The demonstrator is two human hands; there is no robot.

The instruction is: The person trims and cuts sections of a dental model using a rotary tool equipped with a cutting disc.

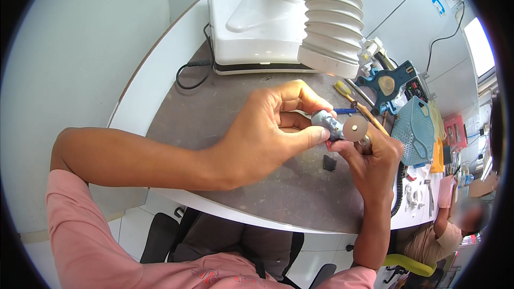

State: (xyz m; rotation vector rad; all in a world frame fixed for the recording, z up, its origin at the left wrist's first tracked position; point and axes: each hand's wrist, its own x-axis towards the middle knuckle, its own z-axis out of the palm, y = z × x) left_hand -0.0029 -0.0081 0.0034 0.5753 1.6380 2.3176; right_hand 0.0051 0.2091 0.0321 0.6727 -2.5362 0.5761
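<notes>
Above the bench, my left hand point(276, 128) pinches a small grey-blue dental cast point(324, 120) between thumb and fingers. My right hand point(375, 158) grips a rotary handpiece point(366, 141), mostly hidden by the fingers. At its tip sits a round brownish cutting disc point(355, 128), just right of the cast; whether the two touch, I cannot tell. A bit of red or pink shows under the cast near my right thumb. On the bench below my hands lies a small dark angular piece point(329, 163).
A white extractor unit point(257, 27) with a ribbed hose point(334, 27) stands at the back. To the right are a yellow-bristled brush point(342, 89), a blue articulator-like frame point(390, 85), a blue basket point(413, 134) and a black coiled cord point(399, 192). Another person point(436, 235) sits far right.
</notes>
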